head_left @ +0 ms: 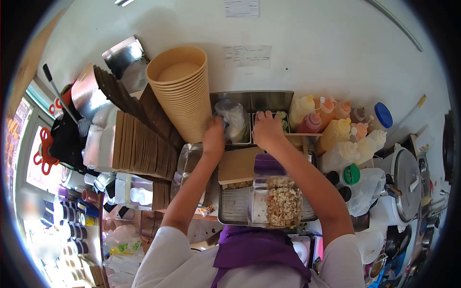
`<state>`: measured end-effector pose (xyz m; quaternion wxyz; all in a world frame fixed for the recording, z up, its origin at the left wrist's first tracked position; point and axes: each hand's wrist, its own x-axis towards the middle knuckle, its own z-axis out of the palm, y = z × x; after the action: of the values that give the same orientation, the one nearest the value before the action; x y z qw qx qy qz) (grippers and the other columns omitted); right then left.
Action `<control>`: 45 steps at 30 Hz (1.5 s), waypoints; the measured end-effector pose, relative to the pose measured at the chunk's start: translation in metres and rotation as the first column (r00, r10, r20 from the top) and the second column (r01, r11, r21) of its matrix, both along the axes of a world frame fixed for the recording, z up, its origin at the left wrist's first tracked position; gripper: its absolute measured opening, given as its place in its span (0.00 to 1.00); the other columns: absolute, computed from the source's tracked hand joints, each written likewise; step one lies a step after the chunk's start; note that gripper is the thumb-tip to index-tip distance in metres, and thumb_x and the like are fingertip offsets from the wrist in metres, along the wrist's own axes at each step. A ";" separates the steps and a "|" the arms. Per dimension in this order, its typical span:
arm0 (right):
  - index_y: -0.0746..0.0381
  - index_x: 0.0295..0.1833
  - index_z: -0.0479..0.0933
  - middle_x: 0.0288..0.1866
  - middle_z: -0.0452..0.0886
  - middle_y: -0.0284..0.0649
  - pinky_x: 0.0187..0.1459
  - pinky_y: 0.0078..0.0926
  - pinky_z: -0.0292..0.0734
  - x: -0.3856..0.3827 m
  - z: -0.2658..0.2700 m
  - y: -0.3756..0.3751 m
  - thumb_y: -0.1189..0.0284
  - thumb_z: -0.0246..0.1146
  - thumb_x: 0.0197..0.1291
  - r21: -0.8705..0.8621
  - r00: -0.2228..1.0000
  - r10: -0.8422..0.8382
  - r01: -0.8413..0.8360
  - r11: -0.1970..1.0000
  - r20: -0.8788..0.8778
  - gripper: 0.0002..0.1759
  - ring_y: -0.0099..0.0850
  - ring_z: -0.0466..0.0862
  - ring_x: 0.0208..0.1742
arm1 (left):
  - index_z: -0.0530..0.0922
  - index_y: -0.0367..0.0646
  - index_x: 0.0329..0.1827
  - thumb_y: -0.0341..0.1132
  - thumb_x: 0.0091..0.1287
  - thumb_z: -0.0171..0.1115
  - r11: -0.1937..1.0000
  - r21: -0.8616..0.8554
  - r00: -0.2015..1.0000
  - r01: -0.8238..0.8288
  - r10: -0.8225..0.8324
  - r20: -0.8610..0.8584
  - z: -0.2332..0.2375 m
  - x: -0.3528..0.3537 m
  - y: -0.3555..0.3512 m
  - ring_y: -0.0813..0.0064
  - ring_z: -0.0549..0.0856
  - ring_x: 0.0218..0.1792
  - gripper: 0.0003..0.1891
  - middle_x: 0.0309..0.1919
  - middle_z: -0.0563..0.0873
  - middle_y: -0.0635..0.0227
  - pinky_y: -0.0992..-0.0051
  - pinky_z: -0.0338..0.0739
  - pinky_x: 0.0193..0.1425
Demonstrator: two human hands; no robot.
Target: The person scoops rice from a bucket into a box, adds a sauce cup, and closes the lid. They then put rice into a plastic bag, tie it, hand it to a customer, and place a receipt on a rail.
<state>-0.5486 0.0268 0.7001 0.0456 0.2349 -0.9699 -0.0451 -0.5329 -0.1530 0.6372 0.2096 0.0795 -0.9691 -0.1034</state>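
My left hand (214,138) is at the left side of a metal condiment container (251,102), between the tall stack of paper bowls (185,96) and a clear plastic bag (234,120). Its fingers are curled, their tips mostly hidden. My right hand (269,130) reaches over a compartment beside the bag, fingers bent down into it; what they grip is hidden. Sliced green vegetables (283,121) show just right of those fingers. Below my hands, a clear container of fried rice (283,204) with a purple band (271,164) sits on a metal tray (235,216).
A brown cardboard box (241,162) lies at the tray's back left. Several squeeze bottles (338,156) crowd the right, with a large lidded pot (408,182) beyond. Folded brown boxes (141,146) are stacked on the left. Paper notes (247,56) hang on the wall.
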 end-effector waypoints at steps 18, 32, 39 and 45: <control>0.64 0.60 0.72 0.56 0.74 0.43 0.55 0.43 0.67 0.162 0.042 0.122 0.63 0.58 0.61 -0.502 0.995 -0.063 0.018 0.865 -0.074 0.24 0.41 0.72 0.58 | 0.85 0.43 0.40 0.46 0.48 0.74 0.990 -0.140 0.836 0.030 0.052 0.547 -0.047 -0.045 -0.016 0.60 0.87 0.44 0.20 0.42 0.87 0.58 0.63 0.82 0.42; 0.65 0.56 0.75 0.52 0.76 0.47 0.56 0.31 0.70 0.262 -0.020 0.193 0.73 0.58 0.62 -0.740 0.908 -0.126 0.400 0.541 0.399 0.17 0.43 0.76 0.54 | 0.82 0.35 0.37 0.47 0.54 0.69 0.985 -0.169 0.975 0.031 0.007 0.222 0.035 0.055 0.001 0.55 0.84 0.39 0.21 0.44 0.80 0.51 0.61 0.80 0.40; 0.64 0.54 0.76 0.50 0.76 0.47 0.54 0.34 0.71 0.271 -0.055 0.183 0.71 0.59 0.62 -0.757 0.903 -0.111 0.410 0.509 0.415 0.16 0.45 0.77 0.52 | 0.77 0.42 0.49 0.44 0.55 0.68 0.900 0.077 0.856 0.430 -0.433 0.281 0.090 0.177 0.058 0.60 0.80 0.48 0.22 0.46 0.80 0.61 0.65 0.78 0.49; 0.64 0.58 0.74 0.52 0.75 0.48 0.56 0.33 0.70 0.265 -0.082 0.178 0.72 0.58 0.62 -0.728 0.906 -0.148 0.408 0.552 0.396 0.18 0.44 0.76 0.54 | 0.78 0.40 0.47 0.42 0.47 0.72 0.733 -0.073 0.688 0.676 -0.592 0.419 -0.018 0.182 0.106 0.65 0.76 0.49 0.24 0.41 0.78 0.65 0.68 0.76 0.49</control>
<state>-0.2837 0.2044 0.6178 -0.0044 0.0354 -0.9068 0.4200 -0.3507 -0.0468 0.6191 -0.0171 -0.2684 -0.9621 -0.0442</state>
